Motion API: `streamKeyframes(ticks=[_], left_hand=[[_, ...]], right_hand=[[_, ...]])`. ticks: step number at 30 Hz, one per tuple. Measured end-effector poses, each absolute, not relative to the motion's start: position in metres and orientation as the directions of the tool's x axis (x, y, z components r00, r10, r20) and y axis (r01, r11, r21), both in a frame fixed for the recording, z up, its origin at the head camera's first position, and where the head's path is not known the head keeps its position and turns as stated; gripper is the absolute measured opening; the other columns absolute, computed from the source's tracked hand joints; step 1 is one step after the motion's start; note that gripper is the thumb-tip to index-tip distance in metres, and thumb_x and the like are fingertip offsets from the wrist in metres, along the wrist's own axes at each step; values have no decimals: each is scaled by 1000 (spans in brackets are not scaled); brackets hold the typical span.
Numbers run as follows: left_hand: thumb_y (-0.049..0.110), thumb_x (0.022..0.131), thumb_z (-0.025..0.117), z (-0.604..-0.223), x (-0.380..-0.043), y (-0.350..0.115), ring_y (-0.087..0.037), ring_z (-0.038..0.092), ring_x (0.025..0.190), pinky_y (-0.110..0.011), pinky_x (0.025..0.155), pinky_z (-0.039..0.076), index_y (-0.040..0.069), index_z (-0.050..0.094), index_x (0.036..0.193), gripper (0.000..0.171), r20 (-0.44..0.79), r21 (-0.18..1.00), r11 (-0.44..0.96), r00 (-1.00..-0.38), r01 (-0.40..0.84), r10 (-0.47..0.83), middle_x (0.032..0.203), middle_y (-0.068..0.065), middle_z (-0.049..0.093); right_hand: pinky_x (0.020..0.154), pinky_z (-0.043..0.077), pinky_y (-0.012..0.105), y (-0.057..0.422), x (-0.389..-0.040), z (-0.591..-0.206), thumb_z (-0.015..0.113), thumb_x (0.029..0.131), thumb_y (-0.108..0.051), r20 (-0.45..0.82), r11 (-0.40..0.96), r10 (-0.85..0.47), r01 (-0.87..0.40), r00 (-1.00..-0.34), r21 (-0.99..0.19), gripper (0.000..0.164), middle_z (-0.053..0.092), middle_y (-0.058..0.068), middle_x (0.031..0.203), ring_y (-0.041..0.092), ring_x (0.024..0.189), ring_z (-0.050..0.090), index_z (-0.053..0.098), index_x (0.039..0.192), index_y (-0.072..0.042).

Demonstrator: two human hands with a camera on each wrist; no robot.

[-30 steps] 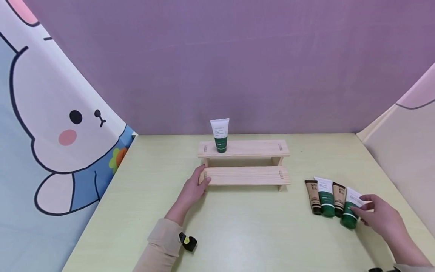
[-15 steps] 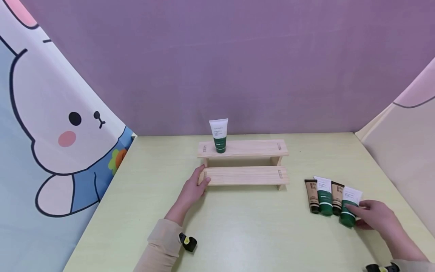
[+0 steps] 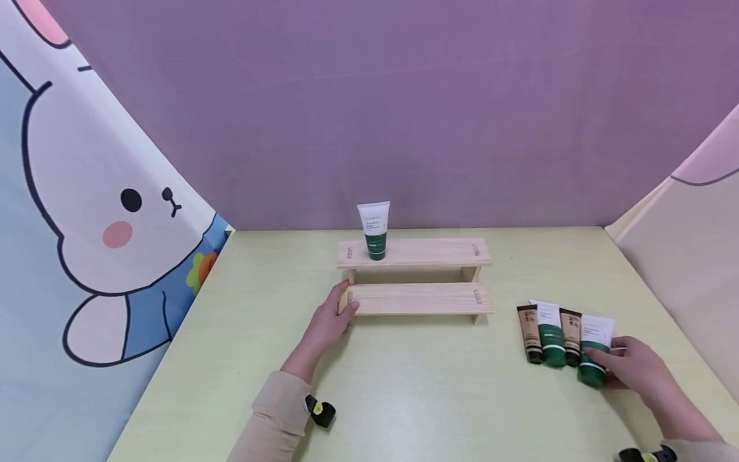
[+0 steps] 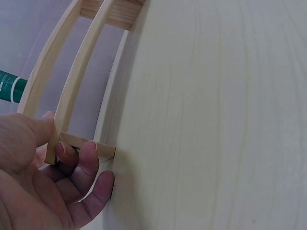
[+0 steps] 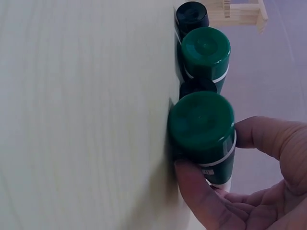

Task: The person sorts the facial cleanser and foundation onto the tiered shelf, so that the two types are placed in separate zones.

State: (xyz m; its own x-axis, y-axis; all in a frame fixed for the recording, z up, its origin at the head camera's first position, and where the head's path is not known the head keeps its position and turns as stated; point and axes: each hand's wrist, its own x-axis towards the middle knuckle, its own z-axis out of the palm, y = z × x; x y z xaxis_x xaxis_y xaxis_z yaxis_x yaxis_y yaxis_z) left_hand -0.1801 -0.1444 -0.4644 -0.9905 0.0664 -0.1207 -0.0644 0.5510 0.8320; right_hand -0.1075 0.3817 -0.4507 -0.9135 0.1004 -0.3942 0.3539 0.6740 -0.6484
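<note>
My left hand (image 3: 326, 319) grips the left end of the lower step of a two-tier wooden rack (image 3: 421, 299), thumb on top and fingers curled beneath, as the left wrist view shows. At the right, my right hand (image 3: 637, 367) pinches a white-and-green squeeze tube (image 3: 594, 346) between thumb and fingers; its green cap (image 5: 201, 124) faces the right wrist camera. Left of it lie a brown tube (image 3: 571, 333), another white-and-green tube (image 3: 550, 330) and a second brown tube (image 3: 530, 330), side by side. One more white-and-green tube (image 3: 375, 230) stands cap-down on the rack's upper step.
The rack stands on a pale wooden table (image 3: 433, 398) toward its back edge. Behind the table hangs a purple backdrop (image 3: 433, 115). A cartoon-printed cloth (image 3: 115, 160) borders the left side, and a pale cloth (image 3: 693, 256) the right.
My right thumb and fingers have closed round the rightmost tube, which has straightened slightly from its slant. My left hand keeps its place on the rack.
</note>
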Motion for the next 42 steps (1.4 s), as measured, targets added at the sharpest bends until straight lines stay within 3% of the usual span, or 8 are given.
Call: streamKeyframes(ticks=[4,9,16,31,42], left_hand=[[32,101,54,-464,-180,-144,-19,59,62,-34,65,47,26,29,153,58,-115,830,555,-991,-57,70,120,-19,59],[32,101,54,-464,-180,-144,-20,59,63,-34,65,47,26,29,153,58,-117,828,557,-991,-58,70,100,-15,61],[33,101,53,-464,-180,-145,-21,60,63,-34,65,47,26,29,153,58,-120,827,559,-991,-62,67,125,-21,57],[34,101,53,-464,-180,-144,-21,59,63,-35,65,45,27,28,153,58,-124,821,566,-991,-69,59,124,-21,58],[32,101,54,-464,-180,-143,-21,58,61,-34,63,45,26,29,153,58,-122,822,566,-991,-69,57,123,-21,58]], right_hand=[[64,56,32,384,-104,-450,63,96,-32,-374,666,97,340,-922,-664,82,42,49,120,22,76,67,18,128,29],[64,56,32,385,-100,-448,62,97,-27,-341,645,98,320,-935,-694,82,46,48,115,19,72,67,13,131,29],[61,56,31,384,-98,-443,61,98,-23,-269,638,103,271,-958,-721,76,55,40,104,16,66,65,15,131,27],[61,56,32,369,-98,-429,62,97,-25,-137,644,105,173,-985,-746,75,47,46,118,15,66,67,17,136,21],[59,56,32,350,-106,-418,64,96,-20,-25,651,73,67,-997,-756,69,51,44,117,13,65,67,23,137,17]])
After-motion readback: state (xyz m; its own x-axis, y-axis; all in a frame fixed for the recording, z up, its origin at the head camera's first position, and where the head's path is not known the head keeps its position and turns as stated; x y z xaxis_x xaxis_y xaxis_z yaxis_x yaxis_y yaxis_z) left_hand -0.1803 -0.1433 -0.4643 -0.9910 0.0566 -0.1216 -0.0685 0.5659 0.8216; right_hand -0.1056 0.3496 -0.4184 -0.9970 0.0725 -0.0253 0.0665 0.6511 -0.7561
